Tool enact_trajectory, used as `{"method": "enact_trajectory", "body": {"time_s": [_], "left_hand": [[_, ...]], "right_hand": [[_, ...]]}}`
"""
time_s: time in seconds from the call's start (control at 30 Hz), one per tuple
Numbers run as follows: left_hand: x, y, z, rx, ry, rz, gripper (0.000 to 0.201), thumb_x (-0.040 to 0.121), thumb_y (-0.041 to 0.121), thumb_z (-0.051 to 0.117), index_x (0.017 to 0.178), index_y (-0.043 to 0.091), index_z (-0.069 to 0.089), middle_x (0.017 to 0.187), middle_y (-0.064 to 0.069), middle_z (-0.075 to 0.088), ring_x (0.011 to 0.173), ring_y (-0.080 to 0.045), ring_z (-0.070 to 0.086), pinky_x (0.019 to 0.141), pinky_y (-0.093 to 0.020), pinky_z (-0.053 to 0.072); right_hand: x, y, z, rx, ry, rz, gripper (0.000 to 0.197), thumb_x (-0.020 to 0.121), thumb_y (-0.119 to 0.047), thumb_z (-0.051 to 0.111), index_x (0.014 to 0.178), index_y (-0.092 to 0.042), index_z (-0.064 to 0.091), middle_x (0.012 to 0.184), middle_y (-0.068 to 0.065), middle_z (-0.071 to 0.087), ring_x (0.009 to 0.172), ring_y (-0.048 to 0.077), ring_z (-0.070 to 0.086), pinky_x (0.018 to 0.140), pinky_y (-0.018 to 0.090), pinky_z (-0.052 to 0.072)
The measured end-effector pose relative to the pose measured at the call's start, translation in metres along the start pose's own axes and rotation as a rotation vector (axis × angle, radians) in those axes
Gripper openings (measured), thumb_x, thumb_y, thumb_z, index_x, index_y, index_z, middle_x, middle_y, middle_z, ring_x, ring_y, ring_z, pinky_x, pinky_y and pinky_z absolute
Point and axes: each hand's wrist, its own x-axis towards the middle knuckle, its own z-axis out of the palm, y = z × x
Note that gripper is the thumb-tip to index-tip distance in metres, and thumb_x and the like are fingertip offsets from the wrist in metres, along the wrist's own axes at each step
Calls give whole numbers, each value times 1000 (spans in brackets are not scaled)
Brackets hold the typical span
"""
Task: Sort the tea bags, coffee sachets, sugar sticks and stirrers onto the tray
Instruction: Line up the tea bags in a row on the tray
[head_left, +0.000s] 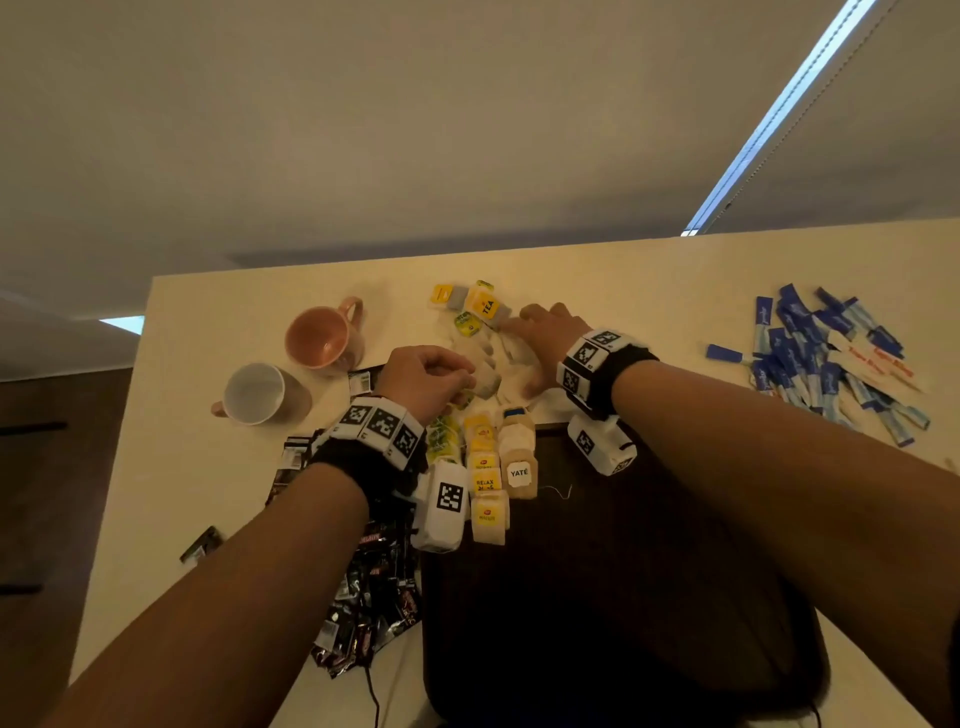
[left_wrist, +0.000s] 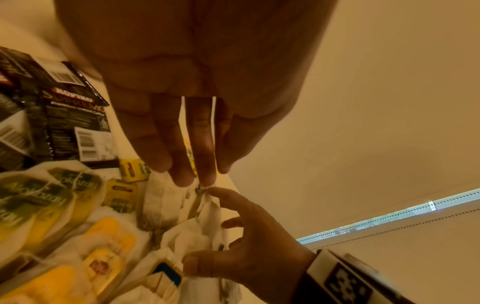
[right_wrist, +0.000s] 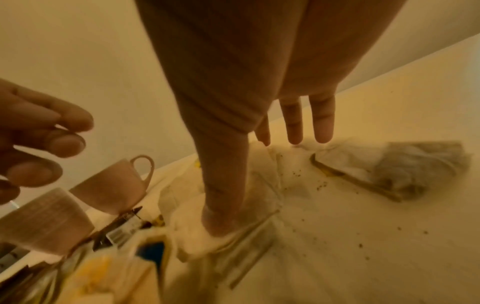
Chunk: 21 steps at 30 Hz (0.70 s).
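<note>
dark tray (head_left: 649, 571), yellow-tagged tea bags (head_left: 485, 483) in rows on its corner

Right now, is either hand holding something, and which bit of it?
The left hand pinches a tea bag near its top edge. The right hand holds nothing; its straight fingers press the loose tea bags.

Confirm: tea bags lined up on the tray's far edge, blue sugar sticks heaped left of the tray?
Not quite. The blue sugar sticks are heaped to the right of the tray, per the head view. The tea bags do sit in rows at its far edge.
</note>
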Motion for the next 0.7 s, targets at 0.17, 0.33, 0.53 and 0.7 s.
{"method": "enact_trajectory", "body": {"time_s": [0.17,0.33,0.53,0.7], "left_hand": [[1,-5,0,7,-14,3,17,91,5,66,81,19,70,75,1,72,61,-9,65,59,-25,54],[0,-3,1,-16,-25,6,12,92,5,65,87,14,72,80,-2,74,68,-15,67,60,-25,54],[-4,1,1,-74,-24,15,15,91,1,63,87,12,71,78,-3,73,67,-16,65,57,-21,54],[-12,3,3,-131,-23,58,13,91,3,65,86,13,72,83,-7,74,70,-19,66,54,-19,54]], "right_hand": [[6,-1,0,19,-6,-52,78,70,-47,82,136,-32,44,134,5,40,122,32,40,97,43,44],[7,-2,-2,146,-33,-42,53,76,-28,81,123,-17,59,124,9,56,115,28,53,90,33,44],[-8,15,-14,269,99,41,42,77,-25,79,116,-16,66,120,8,63,109,27,58,83,27,41],[-43,22,-43,438,299,71,39,74,-29,82,110,-17,70,111,7,66,103,26,60,83,29,43]]}}
